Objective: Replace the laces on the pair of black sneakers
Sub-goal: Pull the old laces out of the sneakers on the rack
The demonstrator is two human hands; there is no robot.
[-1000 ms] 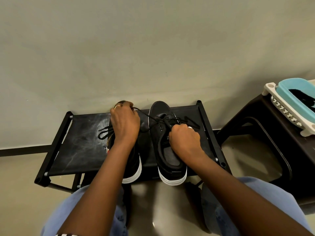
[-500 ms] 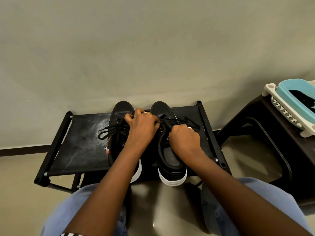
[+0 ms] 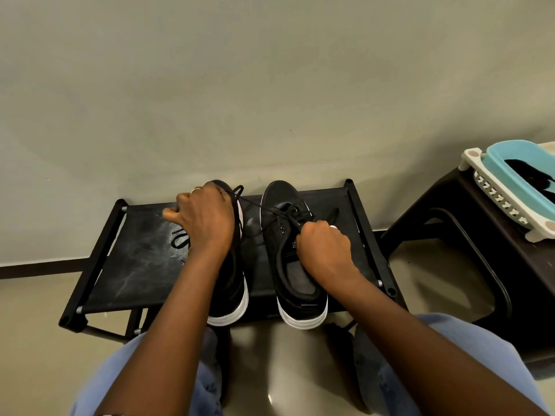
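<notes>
Lacing looks partly done on the right sneaker, judging by the black lace drawn taut leftward from its far eyelets. The left hand pinches that cord; the right hand is fisted on the other end. The left sneaker shows loose loops. Both have matte uppers and white rubber soles, and stand on a dark fabric-topped shelf.

The left hand has swung back left from the right sneaker to above the left sneaker's toe, drawing the lace taut between the shoes.
</notes>
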